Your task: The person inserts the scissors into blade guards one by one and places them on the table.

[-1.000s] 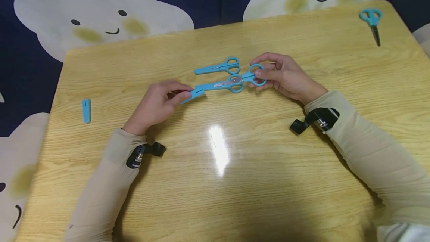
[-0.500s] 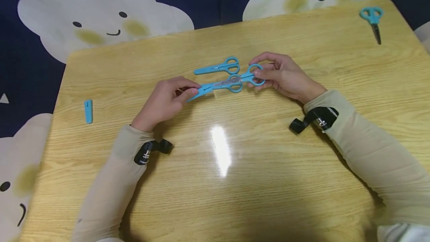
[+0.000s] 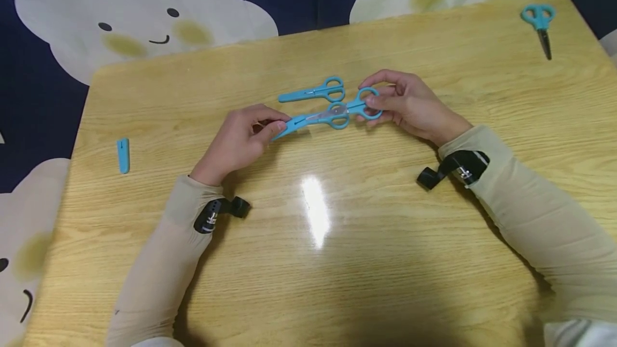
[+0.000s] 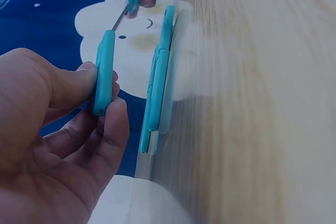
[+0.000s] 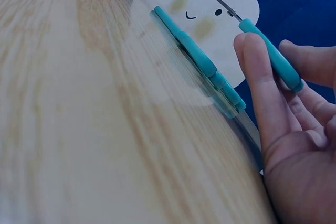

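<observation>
My left hand (image 3: 243, 138) pinches a light-blue scissors cover (image 3: 291, 125) between thumb and fingers. My right hand (image 3: 409, 102) grips a pair of scissors (image 3: 358, 107) by its blue handles, the bare blades pointing left at the cover. In the left wrist view the blade tip runs into the open end of the cover (image 4: 105, 69); the tip itself is hidden there. Both are raised over the table. Below them lie two sheathed scissors: one farther back (image 3: 303, 94), and a nearer pair (image 3: 339, 122) partly hidden under the held blades.
Another blue cover (image 3: 123, 155) lies alone at the left of the wooden table (image 3: 270, 283). Unsheathed scissors (image 3: 540, 25) lie at the far right corner. A dark cloth with cloud faces (image 3: 144, 9) hangs behind the table.
My left hand has moved right with the cover, bringing its open end onto the blades of the held scissors. My right hand has stayed nearly still.
</observation>
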Demonstrator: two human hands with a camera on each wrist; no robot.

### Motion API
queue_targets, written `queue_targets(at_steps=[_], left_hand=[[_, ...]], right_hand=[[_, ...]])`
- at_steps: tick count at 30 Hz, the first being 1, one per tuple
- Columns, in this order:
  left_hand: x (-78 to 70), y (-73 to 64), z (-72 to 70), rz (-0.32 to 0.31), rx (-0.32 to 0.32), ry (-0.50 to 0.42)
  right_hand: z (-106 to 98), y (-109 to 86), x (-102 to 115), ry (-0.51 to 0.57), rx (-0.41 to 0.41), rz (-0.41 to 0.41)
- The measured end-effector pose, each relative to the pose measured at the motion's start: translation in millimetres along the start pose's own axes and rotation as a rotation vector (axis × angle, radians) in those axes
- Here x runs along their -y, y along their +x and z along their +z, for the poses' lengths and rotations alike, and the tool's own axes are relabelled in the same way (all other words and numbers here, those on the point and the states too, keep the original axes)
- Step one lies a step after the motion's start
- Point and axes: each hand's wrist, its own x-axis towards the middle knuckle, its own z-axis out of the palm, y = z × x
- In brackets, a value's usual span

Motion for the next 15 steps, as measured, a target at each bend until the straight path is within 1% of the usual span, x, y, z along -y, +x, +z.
queue_targets(at_steps=[5, 12, 15], left_hand=[[-1.3, 0.1, 0.4, -0.008, 0.003, -0.002], [-1.7, 0.6, 0.9, 0.001, 0.003, 0.004], [-1.8, 0.6, 1.6, -0.005, 0.011, 0.0]], right_hand=[[0.4, -0.3, 0.4, -0.001, -0.003, 0.003], [1.1, 0.0, 0.8, -0.001, -0.002, 0.002], [1.7, 0.0, 1.2, -0.01, -0.005, 0.003]])
